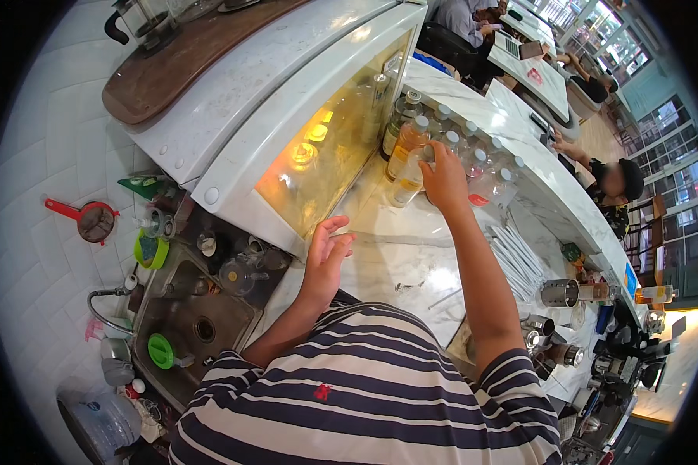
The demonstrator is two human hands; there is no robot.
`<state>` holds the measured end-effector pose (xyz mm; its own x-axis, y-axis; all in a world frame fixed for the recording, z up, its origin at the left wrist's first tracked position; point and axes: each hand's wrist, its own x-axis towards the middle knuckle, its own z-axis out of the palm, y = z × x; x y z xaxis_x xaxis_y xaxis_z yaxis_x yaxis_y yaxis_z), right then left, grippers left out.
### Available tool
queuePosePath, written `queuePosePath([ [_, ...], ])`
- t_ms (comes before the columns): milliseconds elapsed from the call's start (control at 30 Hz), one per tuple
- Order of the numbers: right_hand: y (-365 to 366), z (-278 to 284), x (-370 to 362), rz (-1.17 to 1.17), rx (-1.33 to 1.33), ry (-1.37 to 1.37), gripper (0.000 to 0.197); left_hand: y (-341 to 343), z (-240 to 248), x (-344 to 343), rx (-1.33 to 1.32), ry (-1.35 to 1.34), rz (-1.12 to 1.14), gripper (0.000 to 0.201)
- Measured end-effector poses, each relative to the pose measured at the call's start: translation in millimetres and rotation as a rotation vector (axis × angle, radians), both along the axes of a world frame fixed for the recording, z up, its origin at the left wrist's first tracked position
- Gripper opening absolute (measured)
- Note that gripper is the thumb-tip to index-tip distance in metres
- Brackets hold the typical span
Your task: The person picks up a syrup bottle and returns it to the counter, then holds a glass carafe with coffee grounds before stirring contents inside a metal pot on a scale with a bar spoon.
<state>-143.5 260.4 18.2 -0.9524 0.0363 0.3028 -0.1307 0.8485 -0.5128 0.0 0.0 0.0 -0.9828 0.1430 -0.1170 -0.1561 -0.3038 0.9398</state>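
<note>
Now our right hand reaches over the far part of the marble counter. Its fingers are bent in around the top of a clear bottle with a pale yellow label. They have hold of it near the top, but we can't tell how tight. The bottle is at the near left end of a bunch of bottles, and an orange bottle is just beyond it.

Our left hand is nearer to us and holds nothing. Its fingers are partly open and a little bent, with gaps between them. It is near the low end of a big white cabinet with a glass door. Yellow light glows in the glass.

On our left is a metal sink with a bright green cup in it. A red strainer hangs on the white wall. To our right, many white straws lie on the counter, near a metal cup.
</note>
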Motion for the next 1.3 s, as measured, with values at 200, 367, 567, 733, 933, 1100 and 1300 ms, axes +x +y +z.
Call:
queuePosePath([
  [200, -6.7, -6.6, -3.2, -0.014, 0.005, 0.058, 0.05, -3.8, 6.2, -10.2, -0.051, 0.011, -0.016, 0.038],
  [367, 0.1, 0.7, 21.0, -0.028, -0.147, 0.159, 0.053, 2.3, 5.2, -10.3, -0.034, 0.003, -0.015, 0.037],
  [567, 19.8, -19.0, 91.7, -0.195, -0.413, 0.006, 0.05, 4.3, -1.4, -9.6, -0.017, -0.028, -0.051, 0.037],
  [733, 18.3, -48.0, 182.6, -0.302, -0.683, -0.131, 0.041, 12.8, -8.0, -5.9, -0.026, -0.06, -0.159, 0.037],
  [933, 18.3, -48.1, 275.5, -0.437, -0.913, -0.182, 0.036, 52.2, -3.9, 4.4, -0.038, -0.087, -0.31, 0.034],
  [1100, 23.7, -27.5, 335.5, -0.549, -1.074, 0.046, 0.035, 94.6, -6.5, 39.6, -0.039, -0.077, -0.45, 0.035],
  [1300, 42.8, -14.4, 432.0, -0.625, -1.052, 0.172, 0.036, 152.5, 5.2, 99.4, -0.078, -0.05, -0.613, 0.034],
])
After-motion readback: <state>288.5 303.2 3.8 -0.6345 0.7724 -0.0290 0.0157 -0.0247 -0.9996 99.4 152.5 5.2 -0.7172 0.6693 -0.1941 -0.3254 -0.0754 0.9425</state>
